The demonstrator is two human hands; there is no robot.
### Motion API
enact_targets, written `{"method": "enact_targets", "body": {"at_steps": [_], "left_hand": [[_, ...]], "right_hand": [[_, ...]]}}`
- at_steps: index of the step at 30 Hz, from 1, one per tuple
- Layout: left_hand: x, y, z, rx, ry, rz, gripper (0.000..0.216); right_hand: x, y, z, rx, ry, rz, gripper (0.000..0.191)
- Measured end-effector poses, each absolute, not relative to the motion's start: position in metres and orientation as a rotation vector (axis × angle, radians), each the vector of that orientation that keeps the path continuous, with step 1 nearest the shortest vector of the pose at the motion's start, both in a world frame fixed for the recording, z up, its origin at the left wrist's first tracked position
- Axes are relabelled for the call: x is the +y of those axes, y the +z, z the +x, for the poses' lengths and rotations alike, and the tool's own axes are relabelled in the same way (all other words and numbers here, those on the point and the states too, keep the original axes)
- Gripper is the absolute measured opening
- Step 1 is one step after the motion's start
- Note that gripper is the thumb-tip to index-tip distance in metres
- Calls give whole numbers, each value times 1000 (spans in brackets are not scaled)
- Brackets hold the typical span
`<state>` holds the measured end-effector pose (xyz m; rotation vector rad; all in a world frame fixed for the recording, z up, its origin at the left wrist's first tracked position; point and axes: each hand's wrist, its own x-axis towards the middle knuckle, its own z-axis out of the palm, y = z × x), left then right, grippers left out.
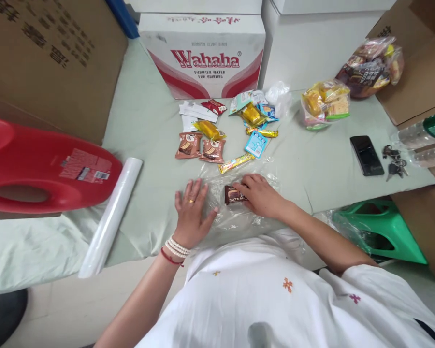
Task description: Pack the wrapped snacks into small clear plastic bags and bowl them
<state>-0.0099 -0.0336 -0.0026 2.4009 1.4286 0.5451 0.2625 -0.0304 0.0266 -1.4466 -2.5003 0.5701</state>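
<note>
A bare left hand (191,212), wearing a gold-coloured ring (191,201) and a white beaded bracelet (177,247), lies palm down with fingers loosely spread, gripping nothing, at the left edge of a crinkled sheet of clear plastic (223,221). The right hand (264,195) arches over the right end of a small dark brown rectangular snack packet (231,194), fingers bent onto it; whether they pinch it or merely rest there cannot be told. The packet lies on the plastic, between the two hands, atop a table draped in pale green cloth (290,159).

Just beyond, a slim yellow stick-shaped packet (236,163) lies at a slant near a flat light-blue square packet (256,144). To their left, two square brown wrapped snacks (188,145) sit side by side below a shiny yellow packet (209,129), with a small red packet (214,106) farther back. A white and red "Wahaha" water carton (203,60) stands behind the spread. At right are a clear bag of yellow snacks (324,108), a black phone (367,154) and a bunch of keys (397,166); at left, a long white roll (112,217) leans beside a large red plastic jug (52,166)
</note>
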Motion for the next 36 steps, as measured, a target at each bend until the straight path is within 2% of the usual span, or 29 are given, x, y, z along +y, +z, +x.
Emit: {"method": "enact_targets", "body": {"at_steps": [3, 6, 8, 11, 14, 17, 22, 24, 27, 30, 33, 36], "left_hand": [[-43, 7, -24, 1136, 752, 2554, 69], [-51, 7, -39, 733, 645, 2621, 57], [-53, 0, -47, 670, 544, 2623, 41], [-46, -9, -53, 727, 446, 2564, 18], [-30, -1, -51, 770, 380, 2404, 24], [-7, 17, -41, 876, 394, 2239, 25], [28, 20, -23, 1285, 400, 2034, 33], [32, 17, -22, 1497, 522, 1980, 28], [20, 22, -21, 1825, 935, 1991, 23], [-8, 38, -10, 1740, 1217, 2215, 21], [-27, 43, 20, 1196, 838, 2550, 37], [-25, 32, 54, 1033, 460, 2627, 50]], "right_hand": [[-49, 22, 269, -2393, 571, -1375, 59], [-79, 20, 291, -2294, 643, -1208, 61], [-103, 15, 305, -2278, 670, -1196, 49], [-126, 8, 316, -2220, 678, -1277, 18], [-121, 14, 318, -2139, 795, -1293, 16], [-92, 32, 321, -2109, 932, -1297, 23], [-34, 42, 324, -2061, 903, -1596, 30], [-18, 37, 321, -2072, 882, -1763, 27], [-7, 29, 314, -2140, 845, -1955, 23], [-7, 27, 310, -2172, 831, -2031, 24], [-7, 34, 313, -2233, 861, -2046, 24], [0, 48, 317, -2330, 710, -2013, 28]]}}
